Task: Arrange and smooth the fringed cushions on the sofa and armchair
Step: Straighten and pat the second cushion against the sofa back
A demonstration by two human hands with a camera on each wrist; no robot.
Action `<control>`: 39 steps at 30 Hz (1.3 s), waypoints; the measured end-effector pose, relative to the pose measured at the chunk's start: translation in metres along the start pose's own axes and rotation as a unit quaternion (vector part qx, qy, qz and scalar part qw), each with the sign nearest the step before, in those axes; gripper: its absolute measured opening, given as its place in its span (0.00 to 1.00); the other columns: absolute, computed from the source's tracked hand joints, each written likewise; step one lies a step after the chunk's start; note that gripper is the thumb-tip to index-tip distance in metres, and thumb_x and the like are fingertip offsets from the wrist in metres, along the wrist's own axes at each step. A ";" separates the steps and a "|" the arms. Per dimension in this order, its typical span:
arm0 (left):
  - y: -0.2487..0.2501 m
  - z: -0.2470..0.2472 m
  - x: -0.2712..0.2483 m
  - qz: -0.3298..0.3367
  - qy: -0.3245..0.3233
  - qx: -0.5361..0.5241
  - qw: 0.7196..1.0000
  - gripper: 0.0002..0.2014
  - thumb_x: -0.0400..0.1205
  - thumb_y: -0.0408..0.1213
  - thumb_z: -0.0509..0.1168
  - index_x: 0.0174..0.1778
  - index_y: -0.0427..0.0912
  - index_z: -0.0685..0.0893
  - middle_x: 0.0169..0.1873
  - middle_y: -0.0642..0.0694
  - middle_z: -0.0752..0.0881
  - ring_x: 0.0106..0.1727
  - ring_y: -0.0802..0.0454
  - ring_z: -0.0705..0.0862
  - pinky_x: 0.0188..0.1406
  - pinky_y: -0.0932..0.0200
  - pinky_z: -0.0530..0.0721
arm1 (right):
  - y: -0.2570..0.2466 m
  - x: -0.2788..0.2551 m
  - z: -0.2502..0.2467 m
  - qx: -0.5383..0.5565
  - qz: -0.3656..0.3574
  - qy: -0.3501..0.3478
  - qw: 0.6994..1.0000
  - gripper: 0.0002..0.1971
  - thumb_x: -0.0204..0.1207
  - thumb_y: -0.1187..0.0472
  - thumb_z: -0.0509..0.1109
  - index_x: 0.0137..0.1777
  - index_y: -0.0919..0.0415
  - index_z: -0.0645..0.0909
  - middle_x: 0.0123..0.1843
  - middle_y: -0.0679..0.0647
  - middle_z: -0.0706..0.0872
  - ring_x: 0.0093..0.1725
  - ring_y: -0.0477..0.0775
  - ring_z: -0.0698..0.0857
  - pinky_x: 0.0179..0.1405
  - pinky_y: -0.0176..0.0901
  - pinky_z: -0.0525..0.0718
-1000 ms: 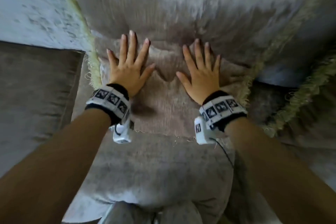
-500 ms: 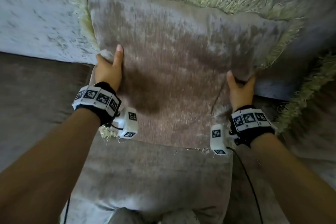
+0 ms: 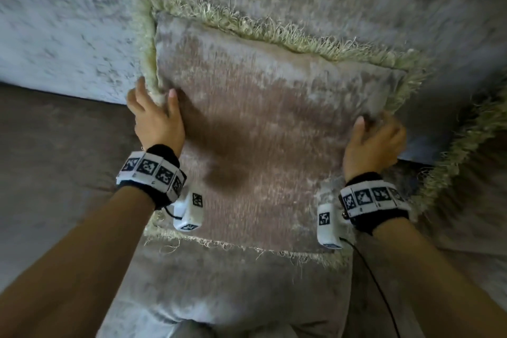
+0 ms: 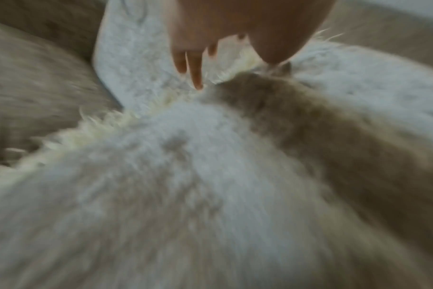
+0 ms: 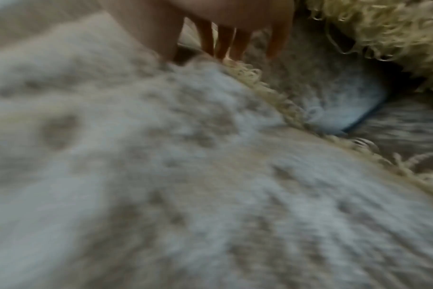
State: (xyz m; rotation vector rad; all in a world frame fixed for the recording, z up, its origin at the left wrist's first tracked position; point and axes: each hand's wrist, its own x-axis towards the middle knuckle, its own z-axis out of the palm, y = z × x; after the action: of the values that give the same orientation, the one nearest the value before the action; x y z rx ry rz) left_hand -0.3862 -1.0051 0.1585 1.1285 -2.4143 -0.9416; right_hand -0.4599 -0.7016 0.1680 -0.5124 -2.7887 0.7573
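Observation:
A beige-brown velvet cushion [image 3: 260, 132] with a pale green fringe leans against the sofa back [image 3: 68, 22]. My left hand [image 3: 157, 107] grips its left edge, thumb on the front face and fingers behind the fringe. My right hand [image 3: 374, 130] grips the right edge the same way, just below the upper right corner. In the left wrist view the left hand [image 4: 235, 73] pinches the fringed seam of the cushion [image 4: 210, 176]. In the right wrist view the right hand [image 5: 195, 56] has its thumb on the cushion [image 5: 161, 176] and its fingers behind it. Both wrist views are blurred.
A second fringed cushion [image 3: 472, 145] lies close on the right, also in the right wrist view [image 5: 383, 29]. A darker seat cushion [image 3: 55, 159] spreads to the left. The pale seat pad [image 3: 233, 296] under the held cushion runs toward me.
One second ago both palms pressed flat on the cushion's face. They then moved out to its side edges and took hold, and the whole cushion now shows, leaning on the back.

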 end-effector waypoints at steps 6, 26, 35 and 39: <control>0.023 -0.007 -0.024 0.025 -0.007 0.174 0.984 0.31 0.83 0.58 0.53 0.80 0.48 0.59 0.79 0.36 0.58 0.72 0.30 0.65 0.68 0.35 0.66 | -0.076 -0.042 -0.012 0.060 -0.381 0.051 0.921 0.28 0.79 0.46 0.59 0.75 0.58 0.64 0.77 0.66 0.66 0.78 0.64 0.58 0.78 0.68 0.52; 0.023 0.036 0.012 0.288 -0.150 0.310 0.894 0.33 0.81 0.61 0.29 0.81 0.52 0.37 0.83 0.38 0.43 0.83 0.37 0.43 0.76 0.26 0.48 | -0.048 0.004 0.034 -0.232 -0.293 -0.171 0.912 0.40 0.74 0.31 0.25 0.83 0.52 0.43 0.85 0.60 0.44 0.83 0.63 0.42 0.76 0.77 0.44; 0.034 0.041 0.015 0.267 -0.100 0.255 0.924 0.33 0.83 0.62 0.41 0.82 0.52 0.41 0.82 0.35 0.46 0.83 0.35 0.45 0.75 0.24 0.45 | -0.041 0.007 0.028 -0.203 -0.248 -0.162 0.933 0.40 0.74 0.30 0.29 0.82 0.52 0.40 0.84 0.63 0.44 0.83 0.66 0.42 0.77 0.75 0.43; 0.035 0.043 0.028 0.217 -0.118 0.144 0.958 0.33 0.83 0.60 0.49 0.82 0.54 0.47 0.83 0.42 0.47 0.83 0.40 0.45 0.76 0.28 0.46 | -0.039 0.040 0.023 -0.056 -0.204 -0.145 0.967 0.32 0.79 0.39 0.52 0.80 0.54 0.60 0.81 0.57 0.63 0.80 0.60 0.61 0.79 0.66 0.54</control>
State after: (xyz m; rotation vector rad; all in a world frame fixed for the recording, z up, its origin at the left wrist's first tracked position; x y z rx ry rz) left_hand -0.4469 -0.9915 0.1508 0.5399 -2.8958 -0.6234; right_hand -0.5140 -0.7280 0.1733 0.1777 -3.0621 0.6235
